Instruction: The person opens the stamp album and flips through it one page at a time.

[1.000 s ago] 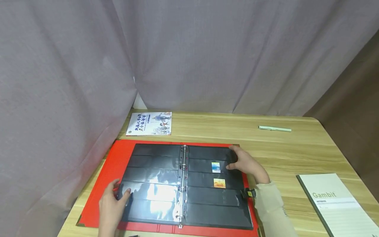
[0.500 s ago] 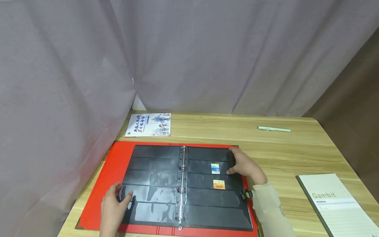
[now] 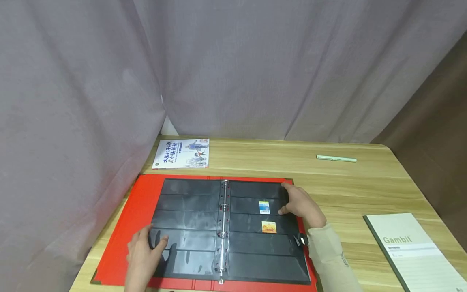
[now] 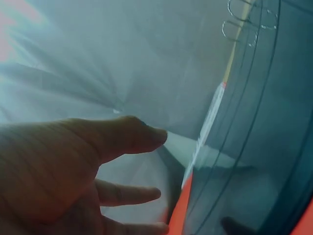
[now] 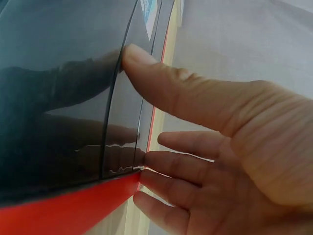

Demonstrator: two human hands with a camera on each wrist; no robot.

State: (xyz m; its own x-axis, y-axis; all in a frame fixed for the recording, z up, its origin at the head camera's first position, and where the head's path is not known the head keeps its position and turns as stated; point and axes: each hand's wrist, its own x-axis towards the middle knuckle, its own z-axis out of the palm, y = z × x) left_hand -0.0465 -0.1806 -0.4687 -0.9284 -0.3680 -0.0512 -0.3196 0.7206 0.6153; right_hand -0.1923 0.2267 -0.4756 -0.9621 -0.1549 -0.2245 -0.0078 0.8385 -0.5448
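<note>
Wooden table (image 3: 357,190) under a grey curtain backdrop carries an open red binder (image 3: 127,219) of black pocket pages. Right hand (image 3: 300,205) lies on the right page's outer edge, fingers nearly straight, thumb pressing the sheet, gripping nothing. Just left of its thumb sit two stamps (image 3: 264,207). Left hand (image 3: 142,255) rests loosely spread on the left page's lower corner. Beyond the right hand lies a pen (image 3: 336,158); a notebook (image 3: 412,251) is to its right.

Binder (image 3: 127,227) open at table (image 3: 365,190) front-left; booklet (image 3: 181,153) at its 12 o'clock, pen (image 3: 336,158) at 2, notebook (image 3: 416,251) at 3.
</note>
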